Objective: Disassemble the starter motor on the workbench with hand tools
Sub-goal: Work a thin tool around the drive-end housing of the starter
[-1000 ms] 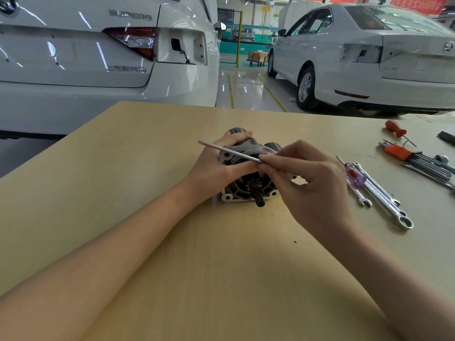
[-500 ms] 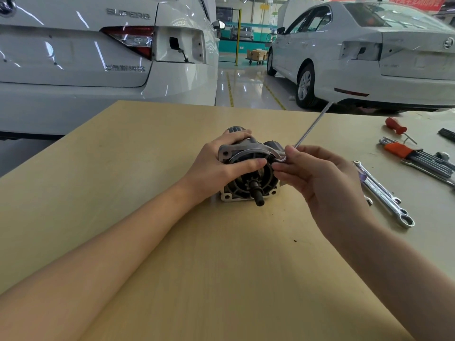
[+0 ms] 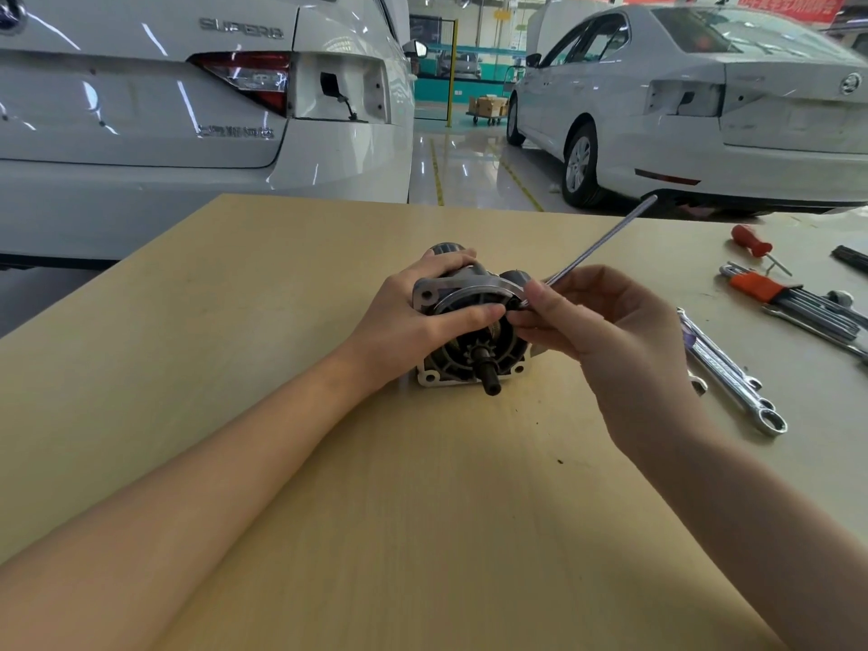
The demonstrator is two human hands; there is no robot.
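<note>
Head view. One starter motor (image 3: 472, 328) lies mid-counter, pinion shaft toward the person. One long thin metal rod (image 3: 596, 249); two white cars (image 3: 188, 110) behind the far edge of the counter (image 3: 235, 321).

At right on the counter: one red-handled screwdriver (image 3: 750, 241), one orange-holdered set of hex keys (image 3: 789, 298), and a few combination wrenches (image 3: 732, 373), count unclear where the right hand covers them.

Left hand (image 3: 413, 317) grips the motor housing, fingers curled over the top, thumb pressed across the front face. Right hand (image 3: 610, 331) pinches the rod's near end between thumb and fingertips at the motor's upper right flange; the rod slants up and away to the right.

Bare counter lies left of the motor and in front of it, with the tools well apart to the right.
</note>
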